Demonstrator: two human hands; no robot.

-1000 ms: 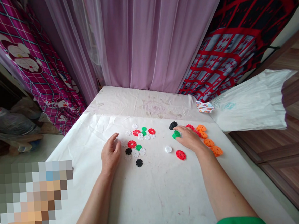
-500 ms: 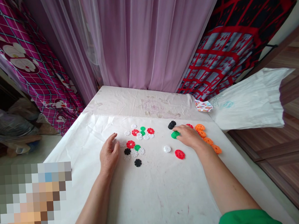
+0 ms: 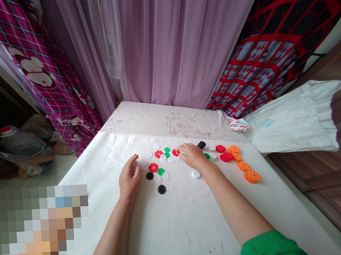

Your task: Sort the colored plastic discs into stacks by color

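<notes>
Flat plastic flower-shaped discs in red, white, green, black and orange lie scattered on a white-covered table (image 3: 176, 227). My left hand (image 3: 129, 177) rests flat on the cloth, fingers stretched out, just left of a cluster with a red disc (image 3: 153, 167) and a black disc (image 3: 162, 189). My right hand (image 3: 193, 155) lies palm down by the cluster's right edge, fingertips at a red disc (image 3: 176, 152); its fingers are curled and I cannot see whether they hold anything. To the right of that hand lie a black disc (image 3: 201, 144), red discs (image 3: 226, 157) and orange discs (image 3: 251, 176).
A purple curtain (image 3: 165, 47) hangs behind the table. A pink patterned cloth (image 3: 49, 81) is at the left, a red and black one (image 3: 270, 52) at the right. A white bag (image 3: 297, 116) and a small colourful packet (image 3: 237, 124) lie at the table's right far corner.
My right hand has moved left from the green and black discs near the orange ones to the middle cluster. My left hand has stayed in place.
</notes>
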